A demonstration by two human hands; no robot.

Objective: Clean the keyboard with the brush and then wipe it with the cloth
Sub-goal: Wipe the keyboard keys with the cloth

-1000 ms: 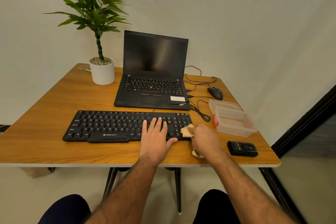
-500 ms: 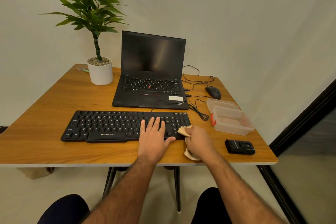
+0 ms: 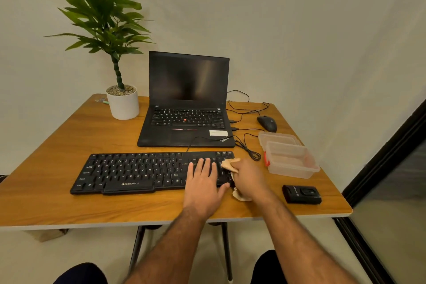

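Keyboard: the black plastic keyboard (image 3: pixel 147 173) is long and flat with low square keys and white legends; it lies across the near half of the surface, its cable running to the far side.
Cloth: the tan cloth (image 3: pixel 229 163) is soft and crumpled, bunched over the keyboard's right end — one fold shows above the keys, another hangs at the near edge.
Right hand: the right hand (image 3: pixel 250 180) is curled around the cloth, gripping it against the keyboard's right end.
Left hand: the left hand (image 3: pixel 204 185) lies flat, palm down with fingers spread, on the keys just left of the cloth; it grasps nothing.
Surface: the surface (image 3: pixel 69 205) is smooth wood-grain board, warm brown, with a pale edge and rounded corners.
Laptop: the matte black laptop (image 3: pixel 187 104) stands open at the far side, screen dark, a red dot in its keys.
Plant: a leafy green plant in a smooth white cylindrical pot (image 3: pixel 123 105) topped with pebbles stands far left.
Mouse: a rounded black mouse (image 3: pixel 267 123) sits far right, thin black cables looping beside it.
Containers: clear plastic rectangular tubs (image 3: pixel 288 157) sit right of the keyboard, one with a red clip.
Small device: a black boxy device (image 3: pixel 301 194) — its kind unclear — lies near right.
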